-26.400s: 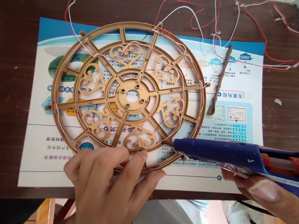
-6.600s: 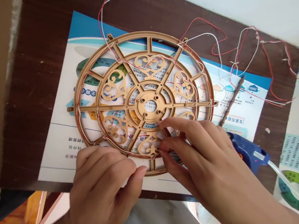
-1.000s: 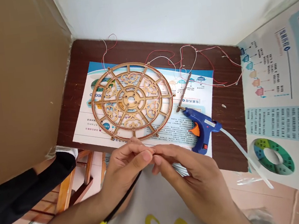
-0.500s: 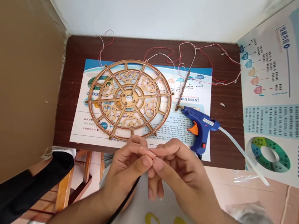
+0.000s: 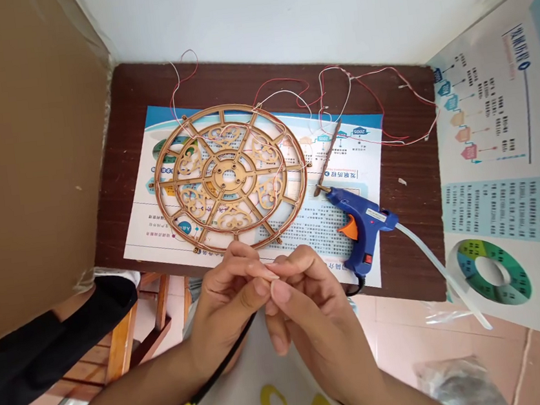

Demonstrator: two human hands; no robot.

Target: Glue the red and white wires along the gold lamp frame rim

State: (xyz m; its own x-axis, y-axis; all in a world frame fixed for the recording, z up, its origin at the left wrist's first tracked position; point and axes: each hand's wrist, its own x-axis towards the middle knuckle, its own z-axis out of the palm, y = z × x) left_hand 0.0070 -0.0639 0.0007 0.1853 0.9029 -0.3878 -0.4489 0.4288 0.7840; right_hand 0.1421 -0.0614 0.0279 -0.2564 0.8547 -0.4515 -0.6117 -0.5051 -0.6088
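Just off the near edge of the table (image 5: 417, 257), the left hand (image 5: 225, 298) and right hand (image 5: 306, 309) meet fingertip to fingertip, pinched on something too small to tell, near the gold round frame (image 5: 229, 176) on the poster (image 5: 366, 152), with the blue glue gun (image 5: 363, 227) toward the near right corner.

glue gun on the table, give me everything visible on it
The glue gun is blue plastic with an orange trigger and a small red spot on the handle. It lies on its side on the printed sheet, right of the gold openwork wheel, nozzle pointing up-left toward the tip of a thin brown stick; contact there is unclear. A translucent glue stick juts from its rear past the table edge. A dark cord leaves the handle base. Neither hand touches it.
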